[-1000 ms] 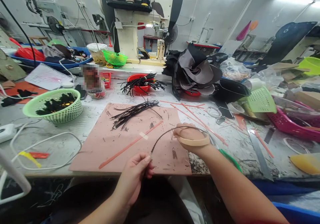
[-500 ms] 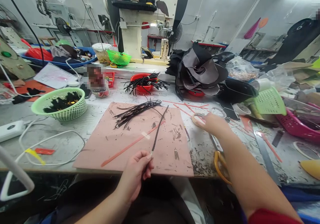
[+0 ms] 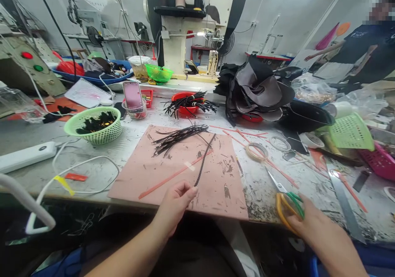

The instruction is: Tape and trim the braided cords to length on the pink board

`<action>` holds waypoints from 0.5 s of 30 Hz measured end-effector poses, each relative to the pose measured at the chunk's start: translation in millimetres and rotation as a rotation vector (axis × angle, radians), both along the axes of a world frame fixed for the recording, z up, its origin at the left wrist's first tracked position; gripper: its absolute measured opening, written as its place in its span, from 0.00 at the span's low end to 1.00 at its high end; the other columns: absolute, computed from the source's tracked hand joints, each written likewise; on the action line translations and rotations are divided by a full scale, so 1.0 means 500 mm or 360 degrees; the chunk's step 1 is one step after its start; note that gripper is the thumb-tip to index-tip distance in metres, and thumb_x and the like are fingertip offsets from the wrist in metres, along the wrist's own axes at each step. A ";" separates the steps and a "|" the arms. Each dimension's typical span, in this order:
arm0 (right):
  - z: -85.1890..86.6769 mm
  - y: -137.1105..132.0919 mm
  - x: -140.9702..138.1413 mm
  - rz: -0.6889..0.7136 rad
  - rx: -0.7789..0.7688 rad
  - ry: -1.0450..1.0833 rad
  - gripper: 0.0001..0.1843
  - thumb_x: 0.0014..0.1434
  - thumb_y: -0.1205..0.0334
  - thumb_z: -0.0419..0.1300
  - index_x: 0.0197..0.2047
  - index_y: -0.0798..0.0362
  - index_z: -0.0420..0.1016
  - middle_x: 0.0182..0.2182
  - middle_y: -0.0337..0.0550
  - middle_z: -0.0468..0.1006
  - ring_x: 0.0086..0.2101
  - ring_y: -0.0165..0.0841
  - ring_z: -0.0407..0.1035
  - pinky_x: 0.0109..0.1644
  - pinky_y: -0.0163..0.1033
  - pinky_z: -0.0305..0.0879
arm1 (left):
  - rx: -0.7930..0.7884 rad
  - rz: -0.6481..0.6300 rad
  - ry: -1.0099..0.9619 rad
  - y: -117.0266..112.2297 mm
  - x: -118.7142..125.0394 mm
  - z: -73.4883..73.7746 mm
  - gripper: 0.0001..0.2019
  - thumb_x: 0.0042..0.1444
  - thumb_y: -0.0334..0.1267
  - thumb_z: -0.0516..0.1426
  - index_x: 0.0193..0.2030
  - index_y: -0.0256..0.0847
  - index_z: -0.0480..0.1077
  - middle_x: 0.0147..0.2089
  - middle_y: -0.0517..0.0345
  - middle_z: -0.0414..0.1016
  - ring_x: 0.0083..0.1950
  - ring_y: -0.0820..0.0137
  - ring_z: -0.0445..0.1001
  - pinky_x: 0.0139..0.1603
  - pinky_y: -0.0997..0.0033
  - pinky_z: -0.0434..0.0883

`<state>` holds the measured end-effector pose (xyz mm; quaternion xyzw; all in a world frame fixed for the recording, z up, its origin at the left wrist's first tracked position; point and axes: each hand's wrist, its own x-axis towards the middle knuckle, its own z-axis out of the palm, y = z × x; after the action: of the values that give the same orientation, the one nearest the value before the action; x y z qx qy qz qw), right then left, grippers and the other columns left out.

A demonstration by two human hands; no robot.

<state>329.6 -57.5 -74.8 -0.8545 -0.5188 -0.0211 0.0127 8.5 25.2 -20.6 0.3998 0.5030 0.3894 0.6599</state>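
My left hand (image 3: 175, 206) pinches the near end of a black braided cord (image 3: 205, 159), which stretches away over a pink board (image 3: 219, 201). A bundle of similar black cords (image 3: 177, 139) lies on the board's far part. Left of the held cord, a thin salmon-coloured strip (image 3: 160, 185) is stuck down with a bit of pale tape. At the table's front edge, my right hand (image 3: 316, 223) has its fingers closed about the green and yellow handles of scissors (image 3: 281, 197), whose blades point away. Beyond them sits a tape roll (image 3: 252, 157).
A green basket (image 3: 92, 137) of black pieces stands left, near a phone (image 3: 132, 96) in a clear cup. Behind the board are a red bowl (image 3: 188, 111) with cords and a stack of dark pieces (image 3: 262, 89). A steel ruler (image 3: 345, 207) lies right. Another person (image 3: 358, 46) stands far right.
My right hand has left the tape roll and come back toward me to the scissors' handles. My left hand still pinches the cord. The view has swung left, and another person now shows.
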 end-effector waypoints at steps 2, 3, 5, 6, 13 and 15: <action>0.010 0.003 0.001 -0.0136 0.0023 0.0129 0.31 0.53 0.52 0.49 0.58 0.56 0.59 0.37 0.56 0.78 0.30 0.48 0.74 0.31 0.46 0.67 | 0.0053 -0.0104 0.0048 -0.002 -0.015 0.007 0.13 0.39 0.42 0.61 0.21 0.39 0.61 0.19 0.69 0.57 0.23 0.78 0.55 0.25 0.77 0.56; 0.016 0.004 -0.006 -0.0152 0.0017 0.0232 0.32 0.52 0.50 0.48 0.60 0.52 0.57 0.38 0.54 0.78 0.31 0.47 0.74 0.32 0.46 0.68 | 0.0061 -0.0132 0.0065 -0.004 -0.023 0.011 0.12 0.40 0.42 0.61 0.22 0.39 0.62 0.20 0.68 0.59 0.24 0.78 0.56 0.26 0.77 0.56; 0.030 0.003 -0.036 0.0029 0.0094 0.0530 0.33 0.52 0.47 0.48 0.60 0.49 0.57 0.41 0.51 0.77 0.36 0.47 0.74 0.37 0.46 0.68 | 0.0054 -0.0157 0.0103 -0.007 -0.039 0.018 0.10 0.43 0.44 0.58 0.24 0.39 0.65 0.21 0.67 0.60 0.23 0.78 0.55 0.24 0.77 0.55; 0.037 0.002 -0.060 0.0197 0.0135 0.0709 0.33 0.51 0.47 0.48 0.59 0.50 0.58 0.43 0.51 0.76 0.40 0.46 0.73 0.41 0.46 0.68 | 0.0044 -0.0159 0.0127 -0.008 -0.047 0.021 0.11 0.45 0.45 0.57 0.25 0.38 0.66 0.20 0.66 0.61 0.22 0.78 0.55 0.23 0.77 0.53; 0.094 0.005 -0.244 0.1008 -0.0204 0.1719 0.27 0.51 0.43 0.53 0.49 0.52 0.67 0.39 0.48 0.76 0.38 0.40 0.71 0.40 0.40 0.67 | -0.0029 -0.0238 0.0215 -0.010 -0.074 0.038 0.14 0.43 0.47 0.60 0.25 0.36 0.68 0.21 0.63 0.67 0.19 0.80 0.58 0.19 0.79 0.53; 0.103 0.011 -0.266 0.1132 -0.0298 0.1850 0.27 0.52 0.41 0.52 0.48 0.51 0.67 0.38 0.46 0.76 0.36 0.38 0.70 0.41 0.39 0.66 | -0.0040 -0.0282 0.0245 -0.012 -0.078 0.042 0.14 0.43 0.47 0.59 0.25 0.36 0.69 0.21 0.63 0.67 0.19 0.81 0.58 0.19 0.79 0.53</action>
<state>196.8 -51.9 -23.3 -0.5023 -0.6764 0.4911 0.2213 -30.4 19.3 0.1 0.4633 0.5198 0.2914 0.6560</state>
